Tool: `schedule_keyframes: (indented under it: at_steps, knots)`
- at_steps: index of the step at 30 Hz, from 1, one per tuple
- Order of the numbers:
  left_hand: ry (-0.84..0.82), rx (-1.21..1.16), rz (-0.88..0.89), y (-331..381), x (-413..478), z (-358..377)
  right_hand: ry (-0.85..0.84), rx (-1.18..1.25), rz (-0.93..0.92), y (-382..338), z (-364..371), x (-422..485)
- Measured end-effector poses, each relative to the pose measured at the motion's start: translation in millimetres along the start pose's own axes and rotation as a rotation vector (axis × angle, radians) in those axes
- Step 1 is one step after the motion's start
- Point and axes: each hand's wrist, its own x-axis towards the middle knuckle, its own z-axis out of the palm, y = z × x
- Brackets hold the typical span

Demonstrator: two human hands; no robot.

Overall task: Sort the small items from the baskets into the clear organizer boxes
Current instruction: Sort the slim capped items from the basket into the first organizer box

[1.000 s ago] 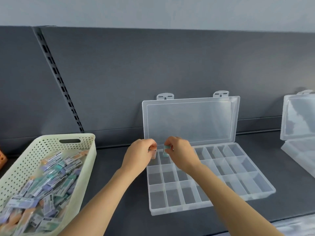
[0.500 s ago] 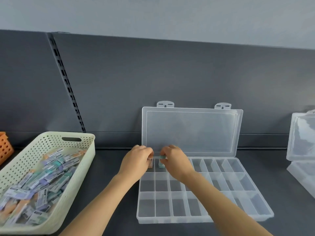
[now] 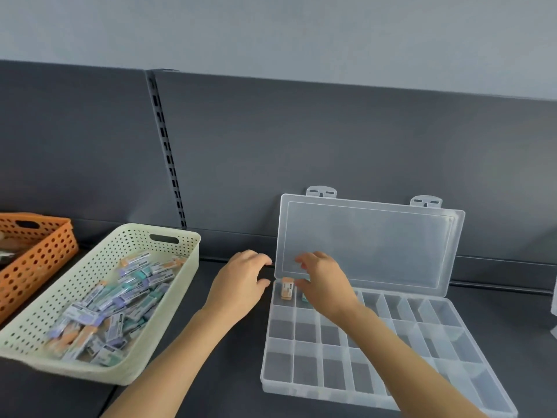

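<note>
Here, orange item (image 3: 287,288) stands between hands (image 3: 241,286).

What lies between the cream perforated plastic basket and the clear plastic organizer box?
In the head view, only the person's left hand and forearm, above the bare dark shelf surface.

Centre gap: bare worktop (image 3: 229,372) runs from the front edge to the back panel (image 3: 301,146) between the cream basket (image 3: 187,248) and the organizer box (image 3: 331,393); the left hand (image 3: 241,285) and its forearm lie in it.
Box rear: the upright lid (image 3: 370,245) walls off the back edge, so the compartments open only from above and from the front.
Back-left compartments: an orange item (image 3: 287,288) stands in the corner one; the right hand (image 3: 325,285) covers the next.
Middle rows: the right forearm crosses them diagonally.
Left end: the orange basket (image 3: 45,254) sits just beside the cream one.
Right end: a strip of worktop separates the box from a second clear box (image 3: 554,297).
</note>
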Motion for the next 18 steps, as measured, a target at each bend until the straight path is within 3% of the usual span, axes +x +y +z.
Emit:
schedule_keyframes:
  at_steps: [9,18]
  knots:
    - [0.144,0.005,-0.160,-69.1,-27.8,-65.3,-0.016,0.123,-0.210,-88.9,17.0,17.8]
    - [0.017,0.102,-0.263,-144.2,-59.6,-99.9,-0.084,0.124,-0.313,-160.0,56.1,30.5]
